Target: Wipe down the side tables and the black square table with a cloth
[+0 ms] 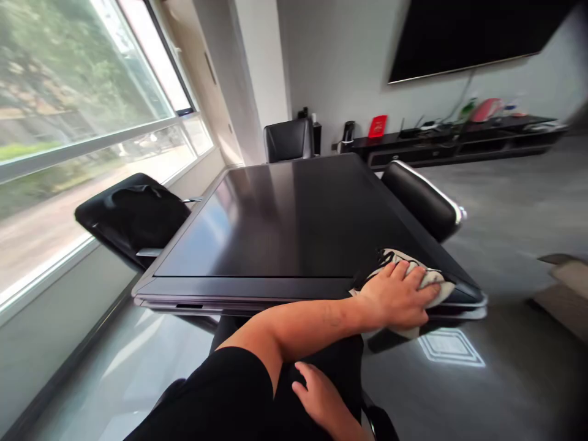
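Note:
My left hand (397, 295) reaches across to the right and presses down on a crumpled cloth (443, 285), cream with black patterning. Its fingers are bent over the cloth, which lies on the near right corner of a dark, glossy table (280, 226). Part of the cloth hangs over the table's front edge below the hand. Low in the view, my right hand (319, 395) is close to my body, in front of my dark clothing. Thumb and forefinger are apart there, and nothing shows between them; the other fingers are mostly hidden.
Black chairs stand at the table's left (133, 214), far (289, 139) and right (420, 199) sides. Along the left runs a large window (82, 79). A low black cabinet (413, 159) with a red item (377, 126) stands under a wall-mounted screen (478, 37).

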